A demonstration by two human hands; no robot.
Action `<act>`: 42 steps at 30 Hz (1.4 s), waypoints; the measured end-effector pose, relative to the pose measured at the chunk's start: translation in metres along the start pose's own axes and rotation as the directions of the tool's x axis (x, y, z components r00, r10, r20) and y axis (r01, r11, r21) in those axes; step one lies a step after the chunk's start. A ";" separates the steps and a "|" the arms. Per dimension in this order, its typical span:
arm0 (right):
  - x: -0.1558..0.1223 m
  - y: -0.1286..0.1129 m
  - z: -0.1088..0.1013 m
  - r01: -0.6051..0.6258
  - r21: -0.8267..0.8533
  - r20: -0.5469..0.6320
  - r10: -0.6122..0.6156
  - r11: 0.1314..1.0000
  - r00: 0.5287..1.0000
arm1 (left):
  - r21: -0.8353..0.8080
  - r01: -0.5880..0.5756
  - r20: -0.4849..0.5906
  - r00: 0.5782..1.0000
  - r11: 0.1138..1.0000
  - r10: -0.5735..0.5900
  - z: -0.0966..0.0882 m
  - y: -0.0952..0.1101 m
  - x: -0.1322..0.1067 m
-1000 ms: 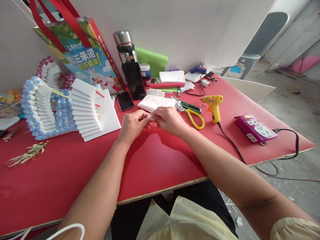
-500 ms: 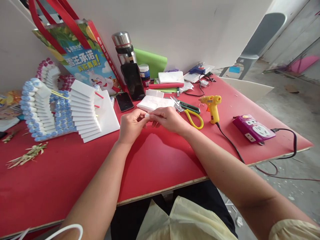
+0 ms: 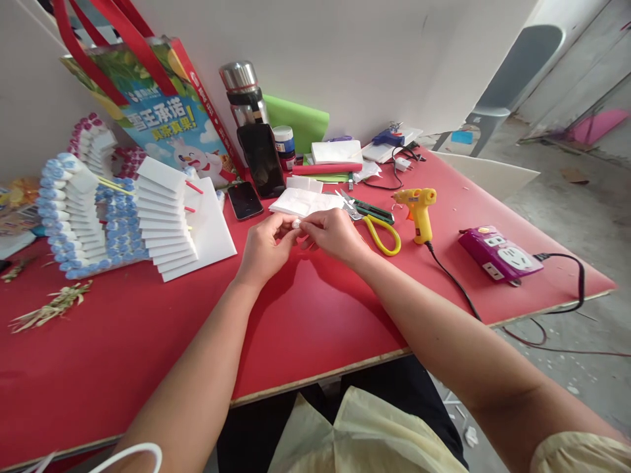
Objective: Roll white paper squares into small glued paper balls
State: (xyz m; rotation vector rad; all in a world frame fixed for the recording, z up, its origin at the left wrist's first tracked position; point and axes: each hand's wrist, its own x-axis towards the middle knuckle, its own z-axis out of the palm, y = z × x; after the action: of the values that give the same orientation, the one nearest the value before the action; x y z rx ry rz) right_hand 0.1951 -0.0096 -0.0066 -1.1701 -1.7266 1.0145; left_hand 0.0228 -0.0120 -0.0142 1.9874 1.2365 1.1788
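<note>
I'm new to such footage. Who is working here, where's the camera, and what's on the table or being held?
There is no machine: these are a person's bare left hand and right hand. Every picture comes from one camera worn on the head, looking forward and down. Both hands pinch a small white piece, too small to identify. On the red table are white sheets, yellow-handled scissors, a yellow glue gun and a purple power socket; a blue-and-white structure stands at the picture's left.

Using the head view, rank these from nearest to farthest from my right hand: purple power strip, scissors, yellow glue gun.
1. Scissors, just right of the right hand.
2. Yellow glue gun, farther right.
3. Purple power strip, farthest right.
</note>
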 end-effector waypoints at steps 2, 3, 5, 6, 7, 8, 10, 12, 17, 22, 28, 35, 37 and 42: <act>0.000 0.000 0.000 0.009 0.023 0.000 -0.009 1.000 1.000 | -0.019 -0.006 0.001 1.000 1.000 0.006 -0.001 0.000 0.001; 0.000 0.001 0.000 0.016 0.033 0.002 -0.016 0.999 1.000 | -0.021 -0.009 -0.009 1.000 1.000 0.008 -0.002 0.001 0.001; 0.000 0.001 0.000 0.027 0.047 0.006 -0.027 0.999 1.000 | -0.031 -0.015 -0.034 0.999 0.999 0.014 -0.003 0.003 0.001; 0.000 0.001 0.001 0.029 0.055 0.008 -0.030 0.998 1.000 | -0.045 -0.016 -0.041 0.999 0.999 0.014 -0.003 0.004 0.001; 0.000 0.001 0.001 0.031 0.064 0.009 -0.031 0.998 0.999 | -0.063 -0.015 -0.044 0.999 0.998 0.012 -0.002 0.006 0.001; -0.001 0.001 0.002 0.032 0.073 0.006 -0.032 0.997 0.999 | -0.083 -0.012 -0.047 0.999 0.996 0.008 -0.002 0.007 0.001; -0.002 0.001 0.003 0.036 0.086 -0.015 -0.034 0.996 0.999 | -0.120 -0.006 -0.054 0.999 0.993 0.000 -0.001 0.008 0.001; -0.002 0.002 0.004 0.029 0.090 -0.037 -0.025 0.995 0.999 | -0.155 0.000 -0.054 0.999 0.988 -0.008 0.001 0.007 0.001; 0.001 0.003 0.006 -0.085 0.235 0.011 0.085 0.968 0.996 | -0.171 0.047 0.001 0.999 0.984 -0.048 0.002 -0.002 0.003; 0.005 -0.002 0.001 -0.191 0.368 0.048 0.186 0.910 0.981 | -0.074 0.004 0.082 0.997 0.997 0.002 0.002 -0.005 0.002; 0.004 -0.005 -0.002 -0.135 0.359 0.075 0.116 0.923 0.990 | 0.106 -0.128 0.049 0.991 0.986 0.124 -0.003 0.003 0.002; -0.002 -0.007 0.000 0.032 -0.169 -0.097 -0.049 0.985 0.994 | -0.135 0.045 0.012 0.999 0.990 -0.044 0.002 0.008 0.004; -0.002 -0.007 -0.001 0.065 -0.311 -0.147 -0.116 0.948 0.982 | -0.290 0.128 0.012 0.991 0.948 -0.130 0.008 0.006 0.004; -0.001 -0.002 0.001 0.149 -0.568 -0.115 -0.257 0.809 0.960 | -0.522 0.222 0.030 0.970 0.824 -0.243 0.019 0.001 0.005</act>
State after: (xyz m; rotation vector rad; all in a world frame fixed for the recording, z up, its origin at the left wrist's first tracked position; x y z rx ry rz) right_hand 0.1941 -0.0117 -0.0049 -1.3408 -2.0044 0.2484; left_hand 0.0406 -0.0074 -0.0208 1.3761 1.0005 1.2656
